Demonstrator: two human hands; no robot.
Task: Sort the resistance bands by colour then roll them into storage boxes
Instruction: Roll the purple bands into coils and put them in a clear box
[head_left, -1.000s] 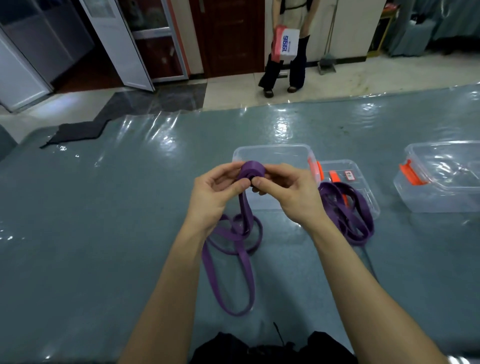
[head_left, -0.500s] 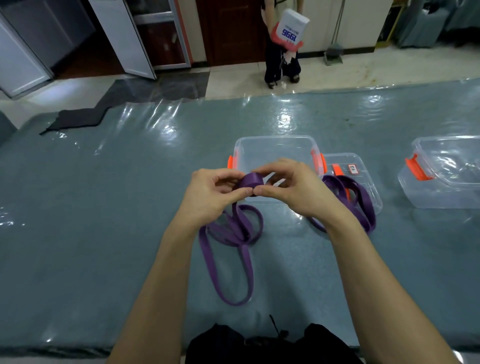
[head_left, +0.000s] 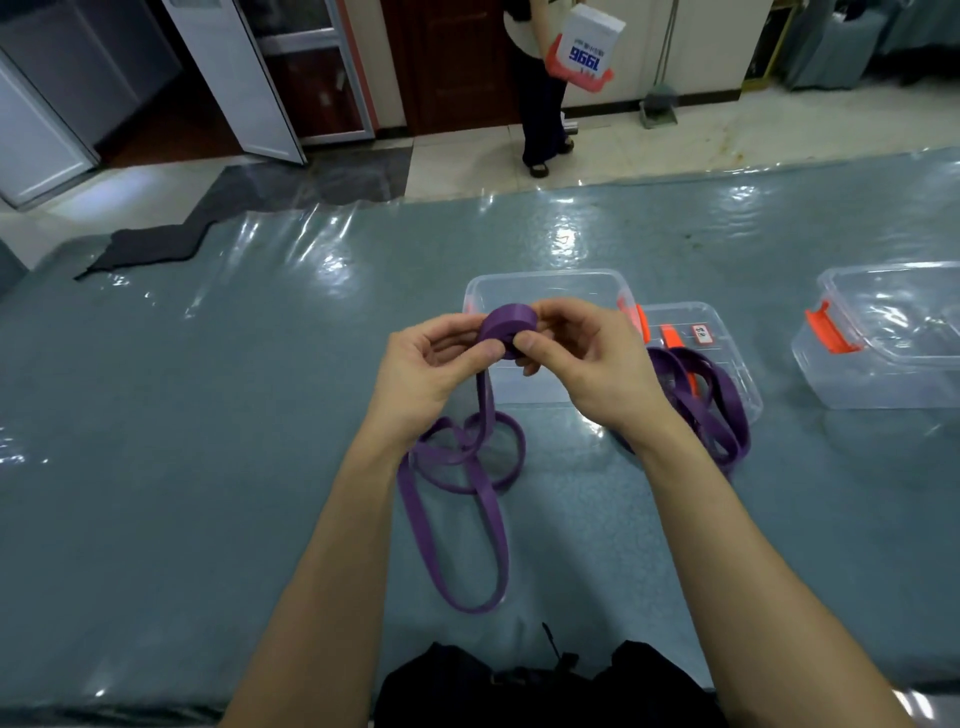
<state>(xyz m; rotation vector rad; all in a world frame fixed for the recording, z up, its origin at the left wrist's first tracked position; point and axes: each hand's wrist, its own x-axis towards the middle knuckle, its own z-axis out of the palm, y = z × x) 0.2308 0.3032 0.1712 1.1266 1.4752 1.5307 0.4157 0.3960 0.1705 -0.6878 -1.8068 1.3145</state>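
Above the near rim of the box (head_left: 545, 274), both hands hold a purple band (head_left: 506, 326), part of it wound into a tight roll. The left hand (head_left: 431, 374) pinches the roll between thumb and curled fingers. The right hand (head_left: 587, 374) pinches the opposite side, thumb on the roll's face and fingers curled behind. The tail (head_left: 480, 519) hangs from the roll and lies in loose loops on the table (head_left: 208, 415), on the wearer's side of the box.

Progress, as judged:
- Sorting: only purple bands are in view, both close to the box, so this colour appears grouped.
- Rolling: the first band is roughly part-wound; a long tail remains.
- Storage: the box appears to hold nothing yet.
- Pending: a second band (head_left: 722, 410) lies unrolled across the lid (head_left: 680, 317), just right of the box.
- A far box (head_left: 883, 384) stands well right of the box; no band shows inside it.

The table carries grey-blue cloth under a glossy, wrinkled clear sheet that throws glare. Beyond the box lies a pale tiled floor (head_left: 675, 140), where a person (head_left: 540, 104) stands holding a white-and-red packet (head_left: 584, 57). Left of that person are doors (head_left: 260, 78) and a dark mat (head_left: 260, 208).
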